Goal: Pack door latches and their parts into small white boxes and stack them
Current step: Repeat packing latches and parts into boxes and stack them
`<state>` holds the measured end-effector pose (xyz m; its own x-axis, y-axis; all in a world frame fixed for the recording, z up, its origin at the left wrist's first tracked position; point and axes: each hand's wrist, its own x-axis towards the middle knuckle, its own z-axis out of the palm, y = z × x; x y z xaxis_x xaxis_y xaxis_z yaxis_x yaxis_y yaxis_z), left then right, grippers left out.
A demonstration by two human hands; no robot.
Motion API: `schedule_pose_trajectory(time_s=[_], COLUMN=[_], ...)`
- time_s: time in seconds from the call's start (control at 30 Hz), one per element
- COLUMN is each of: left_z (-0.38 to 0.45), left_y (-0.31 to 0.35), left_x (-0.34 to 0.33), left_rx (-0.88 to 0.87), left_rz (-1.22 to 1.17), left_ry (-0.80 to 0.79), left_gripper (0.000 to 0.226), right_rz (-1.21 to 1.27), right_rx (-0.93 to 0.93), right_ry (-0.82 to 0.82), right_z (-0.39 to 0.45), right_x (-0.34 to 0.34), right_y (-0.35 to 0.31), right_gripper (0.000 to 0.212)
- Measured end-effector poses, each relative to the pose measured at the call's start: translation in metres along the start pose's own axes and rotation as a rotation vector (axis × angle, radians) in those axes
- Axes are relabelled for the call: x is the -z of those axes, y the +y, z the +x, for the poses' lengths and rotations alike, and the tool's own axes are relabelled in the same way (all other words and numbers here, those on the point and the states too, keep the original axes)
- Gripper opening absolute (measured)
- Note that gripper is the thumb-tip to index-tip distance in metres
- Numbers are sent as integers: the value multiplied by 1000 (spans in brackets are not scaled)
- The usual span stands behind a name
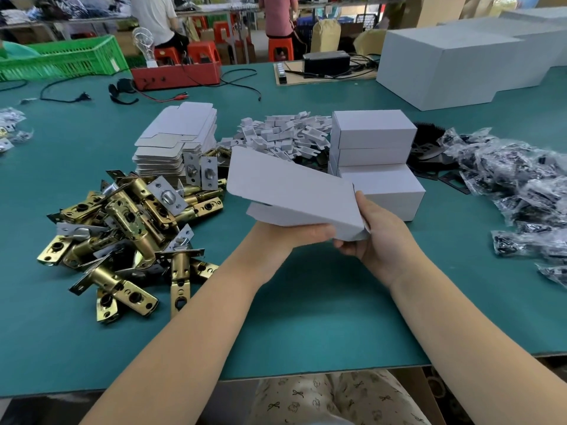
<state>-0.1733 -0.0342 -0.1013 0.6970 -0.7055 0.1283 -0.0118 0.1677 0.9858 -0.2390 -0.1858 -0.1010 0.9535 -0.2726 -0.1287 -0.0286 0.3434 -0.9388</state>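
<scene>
Table [306, 317] of green felt carries, left, a latch pile [129, 228], and behind, flat blanks [178, 133], white inserts [285, 133], stacked boxes [374, 157] and bagged parts [521, 191] at right. Above it, a tilted box [291, 191] is gripped underneath by the left hand [285, 237], while the right hand [377, 237] holds its near end.

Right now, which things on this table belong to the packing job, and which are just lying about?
Part of the job:
white box, held by left hand and right hand
brass latches
flat box blanks
stacked boxes
bagged parts

Lying about:
green crate
red tray
black cables
</scene>
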Motion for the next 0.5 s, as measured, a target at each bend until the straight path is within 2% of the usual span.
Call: schedule_pose_trajectory(time_s=[0.1, 0.23, 0.33, 0.5], left_z=[2, 4, 2, -1], left_y=[4, 11, 12, 16], left_x=[-2, 5, 7, 13], left_rx=[47, -56, -97, -124], left_rz=[-263, -460, -413, -211], left_ry=[117, 328, 321, 196], left_gripper=[54, 62, 53, 35], right_rz=[8, -240, -218, -91], right_rx=[13, 175, 304, 348], right_ry=[126, 257, 249, 199], right_z=[0, -3, -9, -5], right_x=[-5, -8, -8, -3], right_y=[-1, 4, 6, 3], right_gripper=[34, 36, 32, 36])
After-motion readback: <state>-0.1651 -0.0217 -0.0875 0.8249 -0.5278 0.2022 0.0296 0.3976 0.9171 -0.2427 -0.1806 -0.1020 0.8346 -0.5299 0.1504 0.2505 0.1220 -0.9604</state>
